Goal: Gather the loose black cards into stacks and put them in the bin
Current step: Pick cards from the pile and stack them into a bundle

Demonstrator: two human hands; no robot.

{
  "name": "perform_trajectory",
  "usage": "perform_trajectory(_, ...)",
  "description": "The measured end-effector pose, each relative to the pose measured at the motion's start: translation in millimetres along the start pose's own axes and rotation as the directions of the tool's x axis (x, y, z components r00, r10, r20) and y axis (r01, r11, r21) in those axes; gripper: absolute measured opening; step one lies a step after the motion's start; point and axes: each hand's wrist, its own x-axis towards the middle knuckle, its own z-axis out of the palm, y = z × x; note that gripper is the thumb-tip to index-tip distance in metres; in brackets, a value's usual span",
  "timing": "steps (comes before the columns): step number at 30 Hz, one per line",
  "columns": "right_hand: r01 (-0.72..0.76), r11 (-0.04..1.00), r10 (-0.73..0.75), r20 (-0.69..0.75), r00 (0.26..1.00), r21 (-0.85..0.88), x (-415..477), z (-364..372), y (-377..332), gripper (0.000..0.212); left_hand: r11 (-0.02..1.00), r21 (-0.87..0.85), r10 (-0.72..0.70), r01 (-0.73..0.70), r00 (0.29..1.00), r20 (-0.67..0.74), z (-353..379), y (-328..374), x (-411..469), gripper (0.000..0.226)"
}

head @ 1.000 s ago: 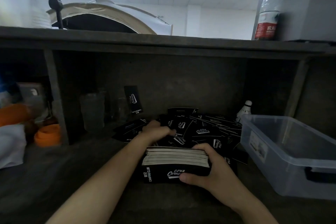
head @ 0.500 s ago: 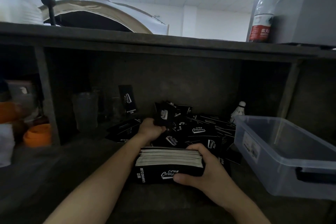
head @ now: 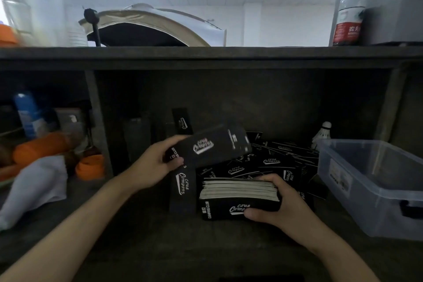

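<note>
My right hand grips a thick stack of black cards standing on edge on the dark shelf, their white edges showing on top. My left hand holds a few black cards lifted above and left of that stack, blurred by motion. One black card hangs or leans just below that hand. A loose pile of black cards lies behind the stack. The clear plastic bin stands at the right, apart from both hands.
A shuttlecock stands behind the bin. One black card leans against the back wall beside clear cups. Left of a shelf divider lie orange items and a white cloth. A bottle stands on the top shelf.
My left hand has pulled a few cards out of the loose pile and lifted them up and toward me. My right hand has kept its grip on the stack.
</note>
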Motion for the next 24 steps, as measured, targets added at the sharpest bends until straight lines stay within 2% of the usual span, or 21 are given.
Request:
perform_trajectory(3, 0.001, 1.0, -0.001, -0.013, 1.0, -0.007, 0, 1, -3, 0.072, 0.984, 0.178, -0.024, -0.014, 0.977, 0.21, -1, 24, 4, 0.064)
perform_trajectory(7, -0.027, 1.0, 0.028, -0.049, 0.998, 0.01, 1, 2, -3, 0.088, 0.982, 0.191, -0.071, 0.003, 0.935, 0.348, 8, 39, 11, 0.065)
perform_trajectory(10, -0.029, 0.999, 0.03, -0.046, 0.998, 0.015, 0, 1, -3, 0.11, 0.989, 0.144, -0.066, 0.017, 0.936, 0.345, 7, 41, 11, 0.064)
perform_trajectory(14, 0.013, 0.999, -0.015, -0.044, 0.999, -0.049, 0, 1, -3, 0.095, 0.99, 0.14, -0.049, -0.002, 0.931, 0.363, 12, 41, 9, 0.062)
perform_trajectory(16, 0.019, 0.996, -0.024, -0.058, 0.998, -0.086, 3, 2, -4, 0.102, 0.992, 0.127, -0.037, -0.01, 0.931, 0.362, 13, 42, 10, 0.06)
perform_trajectory(20, 0.005, 1.0, -0.005, -0.059, 0.998, 0.001, 0, 1, -4, 0.115, 0.998, 0.046, 0.021, -0.035, 0.964, 0.266, 12, 49, 14, 0.053)
perform_trajectory(24, 0.003, 0.999, -0.006, -0.086, 0.996, -0.034, -1, 1, -4, 0.092, 0.998, 0.02, 0.057, -0.062, 0.978, 0.202, 15, 53, 13, 0.05)
